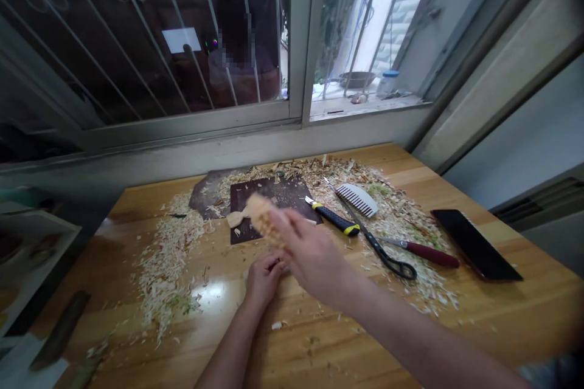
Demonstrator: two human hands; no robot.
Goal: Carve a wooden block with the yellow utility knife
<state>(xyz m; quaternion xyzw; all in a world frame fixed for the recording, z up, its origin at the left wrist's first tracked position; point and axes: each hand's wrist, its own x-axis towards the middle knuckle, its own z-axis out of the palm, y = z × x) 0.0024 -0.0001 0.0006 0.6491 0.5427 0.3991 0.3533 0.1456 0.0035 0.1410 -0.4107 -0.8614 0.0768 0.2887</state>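
My right hand (314,255) is closed around a tan, rough-textured block (264,219) that looks bristly. Motion blurs it, and I cannot tell its exact kind. Just below and to the left, my left hand (264,279) rests low over the table with its fingers curled; what they hold, if anything, is hidden. A small pale carved wood piece (236,219) lies at the left edge of a dark brown mat (241,194), beside the block. Right of the mat is a black and yellow utility knife (335,219).
Wood shavings (168,267) cover much of the wooden table (219,328). At right lie a white comb (358,199), black-handled scissors (387,258), a red-handled tool (431,254) and a flat black slab (472,243). A short branch (61,328) is at lower left. Behind stands a barred window (301,42).
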